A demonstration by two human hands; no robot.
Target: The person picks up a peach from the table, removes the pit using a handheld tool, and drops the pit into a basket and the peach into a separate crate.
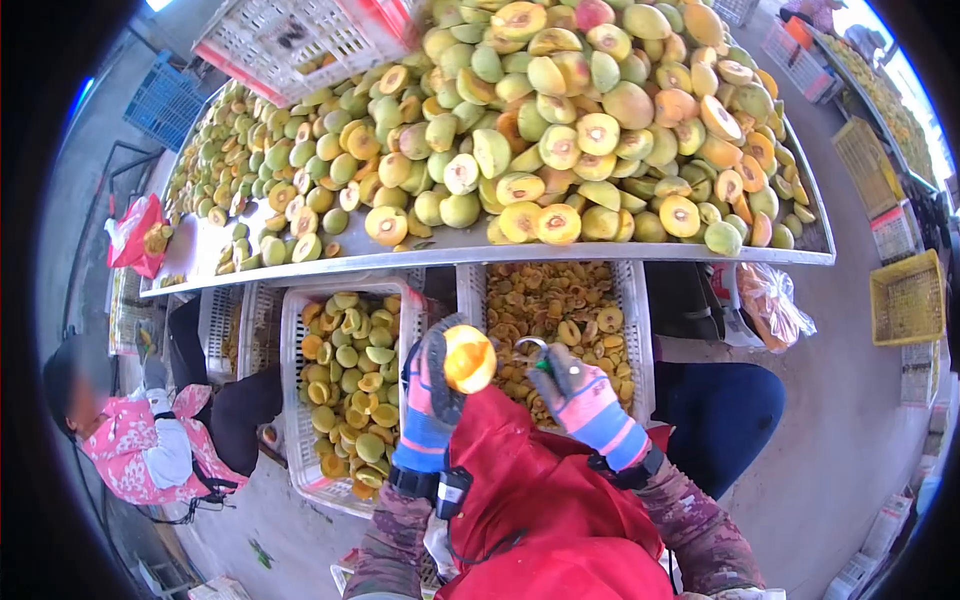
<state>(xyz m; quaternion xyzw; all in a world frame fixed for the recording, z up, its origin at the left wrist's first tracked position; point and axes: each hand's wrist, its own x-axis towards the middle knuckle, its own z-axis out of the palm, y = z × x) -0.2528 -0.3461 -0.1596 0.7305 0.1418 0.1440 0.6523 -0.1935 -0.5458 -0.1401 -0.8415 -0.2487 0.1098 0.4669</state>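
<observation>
My left hand (432,390), in a blue and pink striped glove with dark palm, holds a hollowed orange fruit half (469,360), its cut face up. To its right, my right hand (590,405), in a matching glove, is closed around a green-handled tool (543,364) with a curved metal end. The tool and the fruit half are apart. Below my hands stands a white crate (640,345) with small orange fruit pieces (520,300). Left of it, another white crate (294,400) holds green and orange fruit halves (345,350).
A metal table (500,246) bears a large heap of fruit (600,120) and a red and white crate (310,45). At the left sits a person in pink (150,450). Yellow crates (905,298) stand at the right, near a plastic bag (772,305).
</observation>
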